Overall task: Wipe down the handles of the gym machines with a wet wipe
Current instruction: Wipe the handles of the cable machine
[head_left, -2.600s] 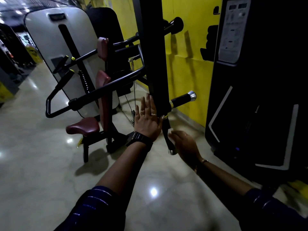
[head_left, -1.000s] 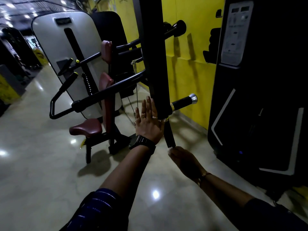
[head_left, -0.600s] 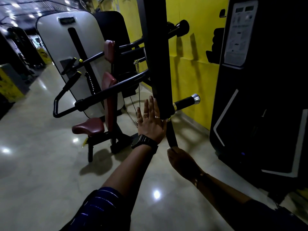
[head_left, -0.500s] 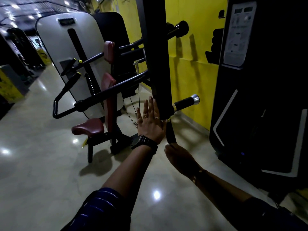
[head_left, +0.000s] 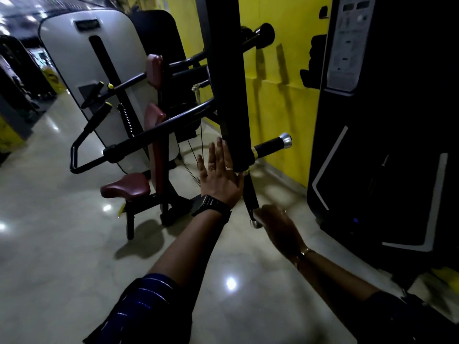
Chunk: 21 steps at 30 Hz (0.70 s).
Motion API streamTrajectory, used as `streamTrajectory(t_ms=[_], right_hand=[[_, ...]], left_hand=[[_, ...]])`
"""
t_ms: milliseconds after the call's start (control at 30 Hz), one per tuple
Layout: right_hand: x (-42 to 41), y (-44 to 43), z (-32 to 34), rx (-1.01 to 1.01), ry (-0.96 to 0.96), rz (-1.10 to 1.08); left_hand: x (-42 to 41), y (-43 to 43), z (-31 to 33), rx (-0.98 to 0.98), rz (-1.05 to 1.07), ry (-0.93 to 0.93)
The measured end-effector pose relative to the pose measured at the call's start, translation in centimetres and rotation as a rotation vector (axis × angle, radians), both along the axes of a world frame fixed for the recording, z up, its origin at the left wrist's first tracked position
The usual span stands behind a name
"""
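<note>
**A:** Item one, the task's thing?

**B:** Hanging handle [head_left: 250, 194]: black grip, chrome end cap, dangling straight below the foot of the upright post [head_left: 231, 95]. It is looking like the handle being wiped just now.

**A:** Hands?

**B:** Right hand [head_left: 279, 225]: sitting at the handle's lower end, below and right of the post, touching or just beside the cap. It is blurring, so I cannot tell whether the fingers are curling round the grip, or whether a wet wipe is lying under them. Left hand [head_left: 219, 175]: pressing flat on the post's left face near its foot, fingers straight and close together, holding nothing, seemingly bracing the frame.

**A:** Other handles?

**B:** Side handle [head_left: 270, 146]: chrome-tipped, sticking out to the right of the post, no hand on it. Knobbed bar [head_left: 260, 37]: projecting high on the post's right.

**A:** Surroundings?

**B:** Maroon seat [head_left: 126, 186]: standing left of the post. Grey shroud [head_left: 74, 58]: rising further left and behind. Yellow wall [head_left: 273, 95]: running behind the post. Black cabinet [head_left: 385, 157]: standing well to its right.

**A:** Step in hand, and next?

**B:** As I am judging it, the hanging handle's end is being done. Next is calling for a full wrap round the grip and a stroke up toward the post, with the left hand bracing, since the handle is hanging free and is likely to swing. After that, the side handle.
</note>
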State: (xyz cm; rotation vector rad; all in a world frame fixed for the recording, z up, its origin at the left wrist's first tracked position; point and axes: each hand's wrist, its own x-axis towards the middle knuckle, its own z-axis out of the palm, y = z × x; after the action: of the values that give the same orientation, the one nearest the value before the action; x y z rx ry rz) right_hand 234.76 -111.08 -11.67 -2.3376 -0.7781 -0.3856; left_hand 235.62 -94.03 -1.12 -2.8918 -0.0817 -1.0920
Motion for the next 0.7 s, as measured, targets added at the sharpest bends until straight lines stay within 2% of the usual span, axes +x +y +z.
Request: streamTrajectory(t_ms=[33,100,133,167,233,433,567,700], right_hand=[[0.3,0.4,0.9,0.045,-0.085,-0.100],[0.6,0.5,3.4,0.213,-0.124,-0.197],[0.9,1.0,4.4,0.269,-0.111,-0.190],[1.3,1.2,4.3,0.231,-0.171,-0.142],[0.9,1.4,2.8,0.174,-0.092,-0.124],[-0.6,-0.1,-4.9,0.222,0.066,-0.237],[-1.2,1.0,-4.1,0.487,0.162,-0.391],[-3.6,4.2,-4.4,0.610,0.393,-0.346]], left_hand=[[0.0,-0.1,-0.4,0.029,0.021,-0.047],[-0.1,-0.5,-0.3,-0.013,0.019,0.016],[-0.1,-0.5,-0.2,-0.016,0.030,0.042],[-0.1,-0.5,-0.3,-0.006,0.041,0.047],[-0.3,-0.5,-0.2,0.007,0.069,0.053],[-0.2,-0.5,0.0,0.010,0.046,0.022],[-0.1,-0.5,-0.3,-0.001,0.040,0.029],[-0.1,-0.6,-0.3,-0.017,0.043,0.045]])
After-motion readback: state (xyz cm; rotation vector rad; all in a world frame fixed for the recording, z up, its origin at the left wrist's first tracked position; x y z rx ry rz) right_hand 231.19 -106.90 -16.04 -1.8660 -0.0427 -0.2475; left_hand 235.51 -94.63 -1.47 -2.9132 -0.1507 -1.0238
